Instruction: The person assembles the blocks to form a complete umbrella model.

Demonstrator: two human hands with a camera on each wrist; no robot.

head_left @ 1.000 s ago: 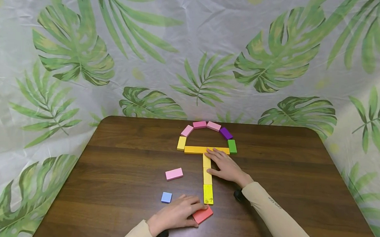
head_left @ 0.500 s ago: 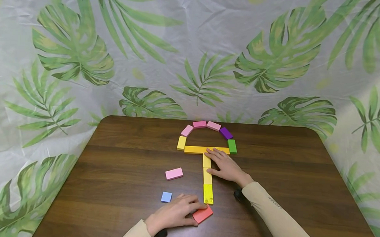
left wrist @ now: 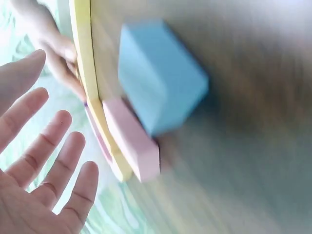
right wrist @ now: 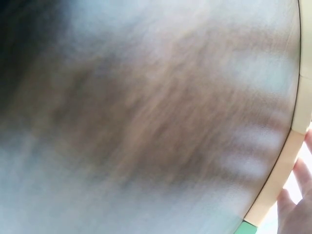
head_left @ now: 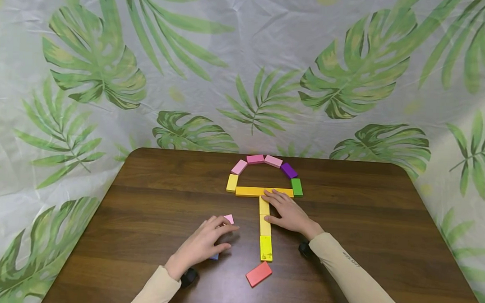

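My left hand (head_left: pixel 202 241) hovers with loosely spread fingers over a loose pink block (head_left: pixel 229 218) and a blue block (head_left: pixel 214 257), covering most of both. Its palm holds nothing in the left wrist view, where the blue block (left wrist: pixel 156 80) and pink block (left wrist: pixel 130 139) lie apart from the fingers. My right hand (head_left: pixel 290 213) rests with extended fingers on the long orange block (head_left: pixel 249 192), its thumb at the pale yellow blocks (head_left: pixel 265 226) below. A bright yellow block (head_left: pixel 265 249) continues that column. Near its lower end lies a tilted red block (head_left: pixel 259 274), untouched.
An arch of blocks stands above the orange bar: yellow (head_left: pixel 232 183), pink (head_left: pixel 239 166), dark pink (head_left: pixel 255 159), another pink block (head_left: pixel 273 161), purple (head_left: pixel 289 170) and green (head_left: pixel 297 187). The brown wooden table (head_left: pixel 365 229) ends at a leaf-patterned cloth (head_left: pixel 263 48).
My left hand has let go of the red block and moved up and left over the pink and blue blocks. The red block stays in place; my right hand has not moved.
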